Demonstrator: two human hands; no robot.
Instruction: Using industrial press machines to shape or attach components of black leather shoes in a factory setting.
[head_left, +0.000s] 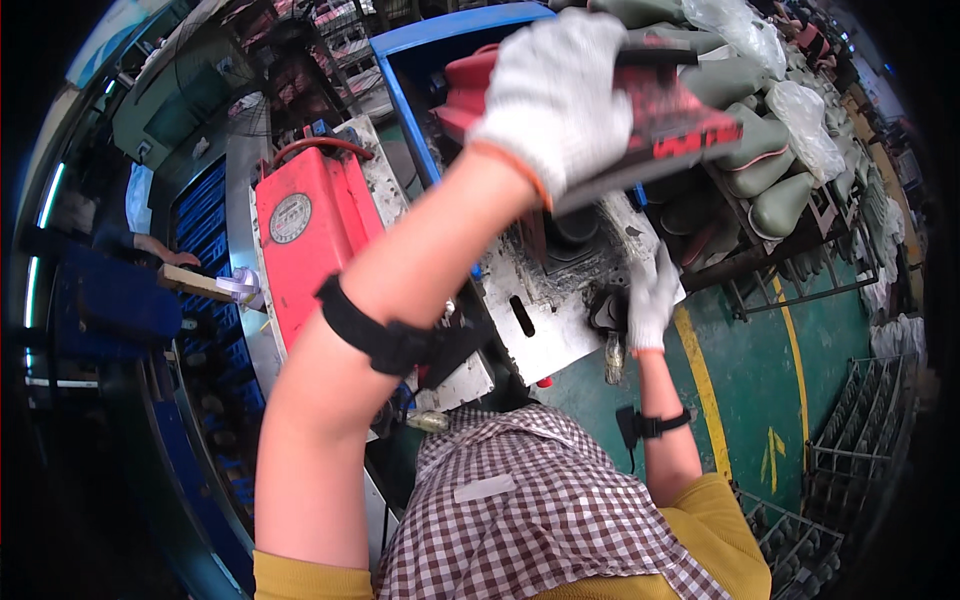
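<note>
Left hand (555, 100): white knitted fabric glove, surface blurred, narrow orange band (515, 172) edging cuff at wrist. Further down same arm, well apart from glove: wide black fabric strap (365, 330). Right hand (652, 295): matching white glove, orange edging at wrist. Below that hand, on forearm: slimmer black strap (665, 425), small black block (627, 427) attached, thin dark cable (632, 460) hanging. Farthest from hands: short mustard-yellow sleeves (310, 577); brown-and-white checked cloth apron (500, 545), pale rectangular patch (483, 488).
</note>
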